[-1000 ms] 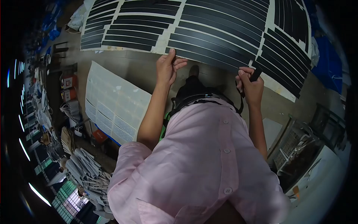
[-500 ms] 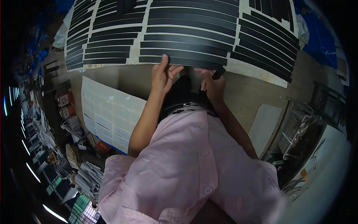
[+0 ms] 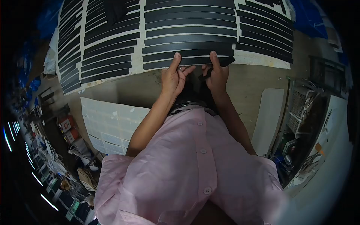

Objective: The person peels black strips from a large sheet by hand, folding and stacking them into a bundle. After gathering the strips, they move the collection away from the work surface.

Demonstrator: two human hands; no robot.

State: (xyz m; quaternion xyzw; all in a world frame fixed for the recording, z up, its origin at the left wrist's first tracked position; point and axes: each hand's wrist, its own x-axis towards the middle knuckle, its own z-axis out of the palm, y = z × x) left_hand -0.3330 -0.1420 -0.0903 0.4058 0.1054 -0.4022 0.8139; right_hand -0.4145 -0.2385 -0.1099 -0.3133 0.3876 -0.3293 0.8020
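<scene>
A pale board [image 3: 262,56] carries rows of flat black strips [image 3: 187,41] laid in columns. My left hand [image 3: 173,78] is at its near edge, thumb on top of the nearest black strip [image 3: 195,60] in the middle column and fingers curled below the edge. To the right, my right hand [image 3: 218,77] also has its thumb on that strip's near side. A short black bar-like piece [image 3: 229,60] passes through my right hand's grip, sticking out on both sides; its exact kind is unclear. The fingers under the board edge are partly hidden.
Below the board on the left lies a pale gridded sheet [image 3: 112,120]. A white panel [image 3: 267,120] stands at the right, near a rack with wire baskets [image 3: 296,108]. Blue plastic [image 3: 309,18] shows at the back right. Boxes and bundles line the left side.
My right thumb has come up onto the nearest strip, and the black piece in that hand now points further right. The view has shifted and turned slightly.
</scene>
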